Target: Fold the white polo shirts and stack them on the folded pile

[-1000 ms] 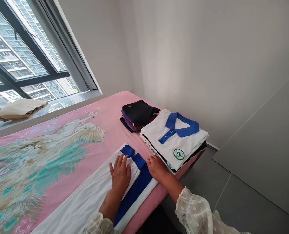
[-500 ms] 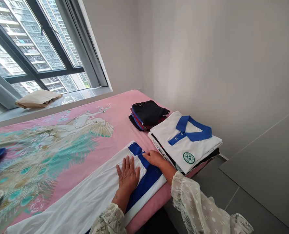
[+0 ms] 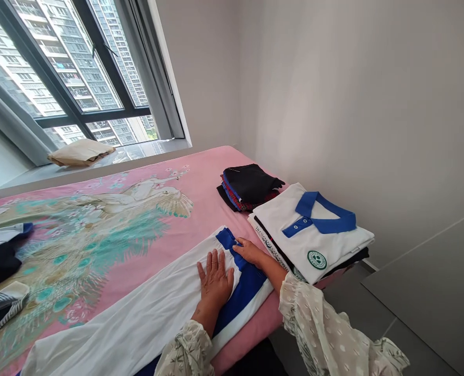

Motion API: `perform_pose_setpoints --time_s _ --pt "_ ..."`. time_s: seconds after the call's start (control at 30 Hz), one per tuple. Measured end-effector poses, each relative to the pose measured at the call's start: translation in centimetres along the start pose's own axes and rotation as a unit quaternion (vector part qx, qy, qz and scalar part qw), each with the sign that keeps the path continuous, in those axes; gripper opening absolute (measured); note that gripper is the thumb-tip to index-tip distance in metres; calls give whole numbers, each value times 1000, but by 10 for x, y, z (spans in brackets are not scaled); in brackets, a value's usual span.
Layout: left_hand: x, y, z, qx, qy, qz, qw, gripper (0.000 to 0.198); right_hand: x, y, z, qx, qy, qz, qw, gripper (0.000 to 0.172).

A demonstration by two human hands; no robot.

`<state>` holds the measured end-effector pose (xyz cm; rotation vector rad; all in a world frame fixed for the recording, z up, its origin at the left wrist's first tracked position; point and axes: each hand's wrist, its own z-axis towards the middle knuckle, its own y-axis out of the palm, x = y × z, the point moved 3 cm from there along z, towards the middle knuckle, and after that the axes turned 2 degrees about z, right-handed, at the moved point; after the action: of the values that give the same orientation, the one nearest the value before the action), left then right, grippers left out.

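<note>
White and blue trousers (image 3: pixel 157 303) lie stretched across the near side of the bed, with the waist end toward the stacked clothes. My left hand (image 3: pixel 216 279) rests flat on the white cloth below the waistband, its fingers spread. At the blue waist edge, my right hand (image 3: pixel 250 251) is closed, thumb and fingers pinching the cloth. Just beyond my right wrist sits a stack of folded shirts (image 3: pixel 333 250), topped by a white polo with a blue collar and a round green badge. Behind it is a smaller pile of dark folded clothes (image 3: pixel 251 183).
The bed (image 3: pixel 204 167) has a pink sheet printed with a peacock. Loose dark and white clothes (image 3: pixel 2 261) lie at its left side. A beige folded bundle (image 3: pixel 81 152) sits on the window sill. A grey wall (image 3: pixel 353 104) rises beyond the bed on the right.
The view has swung slightly left, so more of the loose clothes shows. Both hands stay at nearly the same places on the trousers.
</note>
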<state>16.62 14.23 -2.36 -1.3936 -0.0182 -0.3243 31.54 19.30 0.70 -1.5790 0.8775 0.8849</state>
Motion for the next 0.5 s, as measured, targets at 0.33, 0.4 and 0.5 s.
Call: perform_pose_setpoints --time_s 0.33,0.4,0.5 --pt "-45 -44 -45 175 -152 -397 888 55 -76 47 -39 8 -72 -231 970 36" --pt "-58 -53 -69 182 -182 -425 868 52 -85 74 -49 -10 -70 -276 959 36" --pt "-77 -63 -95 169 -174 -416 876 46 -95 111 -64 -45 -65 -321 944 41"
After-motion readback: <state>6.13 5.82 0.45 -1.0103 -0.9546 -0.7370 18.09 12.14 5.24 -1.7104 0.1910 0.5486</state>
